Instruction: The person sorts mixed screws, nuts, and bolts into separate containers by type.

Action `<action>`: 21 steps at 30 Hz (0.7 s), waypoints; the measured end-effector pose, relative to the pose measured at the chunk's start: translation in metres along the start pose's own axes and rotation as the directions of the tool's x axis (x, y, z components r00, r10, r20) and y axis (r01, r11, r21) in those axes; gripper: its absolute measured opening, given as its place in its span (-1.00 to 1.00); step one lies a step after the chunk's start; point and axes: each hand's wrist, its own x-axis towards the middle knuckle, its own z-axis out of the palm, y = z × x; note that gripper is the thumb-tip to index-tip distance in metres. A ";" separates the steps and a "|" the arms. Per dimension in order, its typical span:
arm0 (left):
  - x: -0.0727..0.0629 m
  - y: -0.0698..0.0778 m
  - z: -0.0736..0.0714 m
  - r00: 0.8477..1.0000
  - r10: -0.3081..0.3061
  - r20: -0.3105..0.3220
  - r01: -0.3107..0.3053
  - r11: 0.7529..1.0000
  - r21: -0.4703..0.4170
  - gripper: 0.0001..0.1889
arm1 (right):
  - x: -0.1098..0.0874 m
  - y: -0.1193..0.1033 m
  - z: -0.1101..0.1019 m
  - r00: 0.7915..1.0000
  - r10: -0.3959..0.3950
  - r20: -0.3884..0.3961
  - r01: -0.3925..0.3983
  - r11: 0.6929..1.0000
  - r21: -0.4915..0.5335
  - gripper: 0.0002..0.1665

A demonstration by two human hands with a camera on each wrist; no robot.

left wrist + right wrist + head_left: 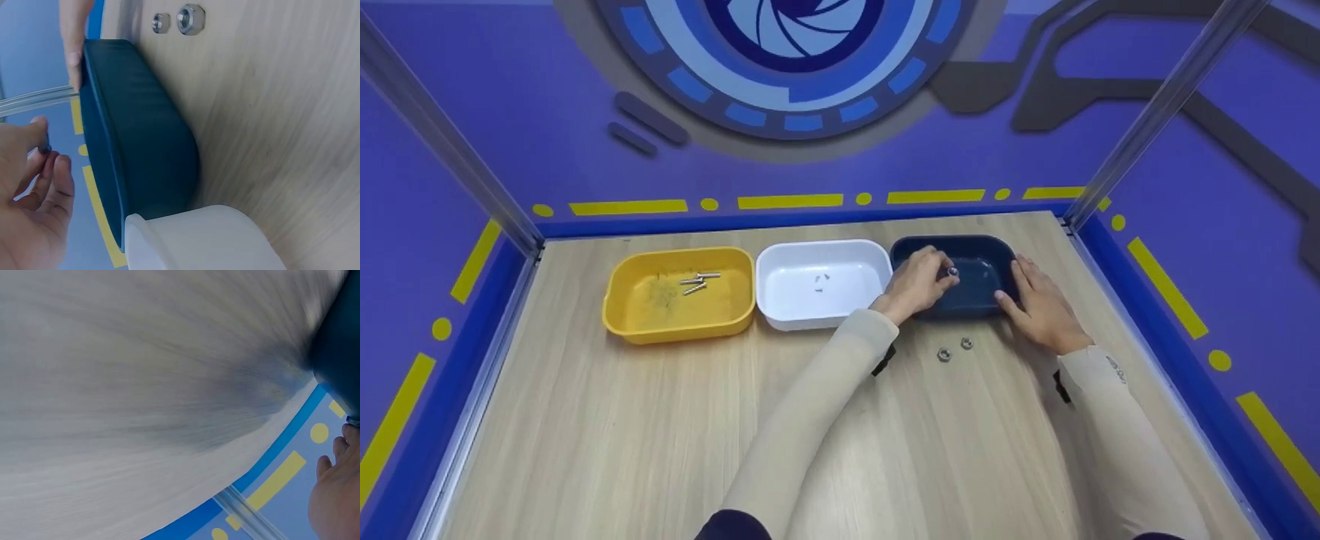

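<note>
My left hand [915,285] pinches a metal nut [952,272] between thumb and finger, over the dark blue bin [979,289]. In the left wrist view the fingers partly hide that nut. Straight fingers of my right hand [1046,311] rest along the bin's right side, with the thumb at its front right corner. Two more hex nuts lie on the table in front of this bin: a larger nut [191,19] and a smaller nut [161,23].
Left of the dark blue bin stands a white bin [823,321] with a few tiny screws [821,283] inside. Farther left, a yellow bin [682,330] contains several bolts [695,287]. Printed panels [825,172] wall in the wooden table [660,435] at the back and sides.
</note>
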 end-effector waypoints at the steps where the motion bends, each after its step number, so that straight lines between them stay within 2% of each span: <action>1: 0.002 0.001 0.001 1.000 -0.002 -0.008 0.002 1.000 0.008 -0.67 | 0.000 0.000 0.000 1.000 0.000 0.002 0.000 1.000 0.001 0.01; 7: 0.014 0.004 0.001 0.999 -0.019 -0.051 0.020 1.000 0.021 -0.69 | 0.001 0.002 0.000 1.000 0.003 0.005 -0.003 1.000 0.000 0.02; 12: 0.022 0.000 -0.001 0.995 -0.051 -0.087 0.052 0.999 0.004 -0.69 | 0.002 0.002 -0.002 1.000 0.007 0.007 -0.007 1.000 0.010 0.01; 21: 0.025 -0.008 -0.001 0.991 -0.062 -0.117 0.064 0.998 0.010 -0.66 | 0.001 -0.001 -0.002 1.000 0.016 0.018 -0.016 1.000 0.015 0.02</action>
